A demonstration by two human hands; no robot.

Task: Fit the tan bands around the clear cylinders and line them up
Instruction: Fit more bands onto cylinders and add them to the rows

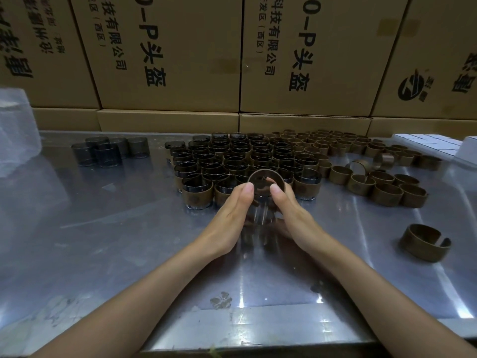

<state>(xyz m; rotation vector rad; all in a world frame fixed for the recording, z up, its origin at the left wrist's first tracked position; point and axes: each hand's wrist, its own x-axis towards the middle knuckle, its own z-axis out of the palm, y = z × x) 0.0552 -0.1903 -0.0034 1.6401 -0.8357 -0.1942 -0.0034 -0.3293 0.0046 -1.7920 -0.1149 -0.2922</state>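
Between my two hands I hold one clear cylinder (260, 215) above the metal table (129, 241). A tan band (267, 177) sits at its far end. My left hand (232, 215) grips its left side, thumb up near the band. My right hand (291, 215) grips the right side, thumb on the band's rim. Just behind stands a block of several banded cylinders (240, 161) in rows. Several bare clear cylinders (108, 151) stand at the back left. Loose tan bands (361, 161) lie spread at the back right.
One open tan band (426, 242) lies alone at the right. Stacked cardboard boxes (175, 60) wall off the back edge. A clear plastic bag (18, 130) sits far left, and white boxes (438, 144) far right. The table's front edge (258, 344) is close to me.
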